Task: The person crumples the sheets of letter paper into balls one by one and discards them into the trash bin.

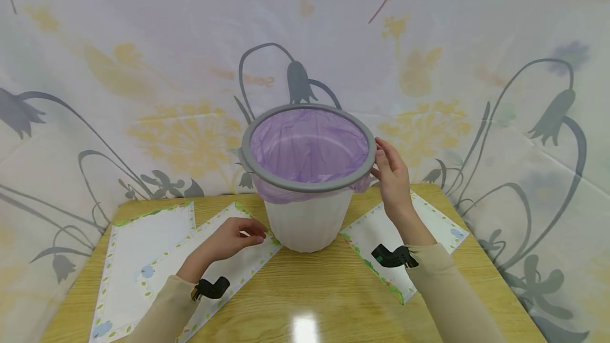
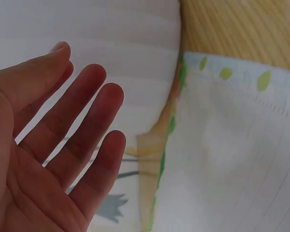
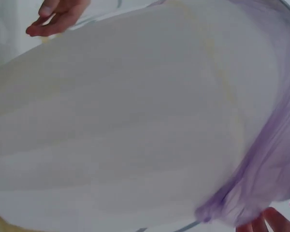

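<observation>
A white trash can (image 1: pixel 307 224) with a grey rim ring (image 1: pixel 308 188) stands upright on the table. A purple trash bag (image 1: pixel 307 144) lines it, its edge folded out under the ring. At the right side of the rim is my right hand (image 1: pixel 394 184), fingertips by the ring's outer edge; contact is hard to judge. The right wrist view catches only its fingers (image 3: pixel 275 221), close to a bunched part of the bag (image 3: pixel 241 200). My left hand (image 1: pixel 234 237) hovers left of the can's lower wall, fingers loosely bent and holding nothing, as the left wrist view (image 2: pixel 58 154) confirms.
On the wooden table (image 1: pixel 305 285), two bordered paper sheets overlap at left, one outer (image 1: pixel 138 242) and one nearer the can (image 1: pixel 224 274). Another sheet (image 1: pixel 431 221) lies under the right forearm. A flower-printed cloth (image 1: pixel 190 68) hangs close behind the can.
</observation>
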{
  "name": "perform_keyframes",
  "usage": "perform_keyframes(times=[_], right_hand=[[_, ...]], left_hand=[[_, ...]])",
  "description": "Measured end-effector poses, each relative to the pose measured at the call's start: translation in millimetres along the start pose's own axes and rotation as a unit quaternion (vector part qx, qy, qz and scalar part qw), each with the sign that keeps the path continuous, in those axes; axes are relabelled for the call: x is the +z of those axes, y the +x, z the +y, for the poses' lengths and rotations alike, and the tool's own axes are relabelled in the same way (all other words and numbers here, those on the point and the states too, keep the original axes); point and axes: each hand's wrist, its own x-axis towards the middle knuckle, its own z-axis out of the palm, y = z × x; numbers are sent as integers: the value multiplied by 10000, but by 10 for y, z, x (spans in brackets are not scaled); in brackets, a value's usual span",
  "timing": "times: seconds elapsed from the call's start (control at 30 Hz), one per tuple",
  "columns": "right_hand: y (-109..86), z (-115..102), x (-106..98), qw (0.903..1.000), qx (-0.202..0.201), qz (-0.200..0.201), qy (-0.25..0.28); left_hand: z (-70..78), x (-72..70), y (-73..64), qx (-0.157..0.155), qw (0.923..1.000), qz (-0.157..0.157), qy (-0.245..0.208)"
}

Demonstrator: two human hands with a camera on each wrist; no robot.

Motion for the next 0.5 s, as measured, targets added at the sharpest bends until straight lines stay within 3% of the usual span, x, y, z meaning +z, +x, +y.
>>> perform_keyframes(times=[0.23,0.5], right_hand=[[-111,308,-182,9995,293,80,-56],[-254,681,-481,9944,827,302,-590]], left_hand=[[-48,292,51,131,9998,-72,-119],[-10,695,200,253,9977,-185,-606]])
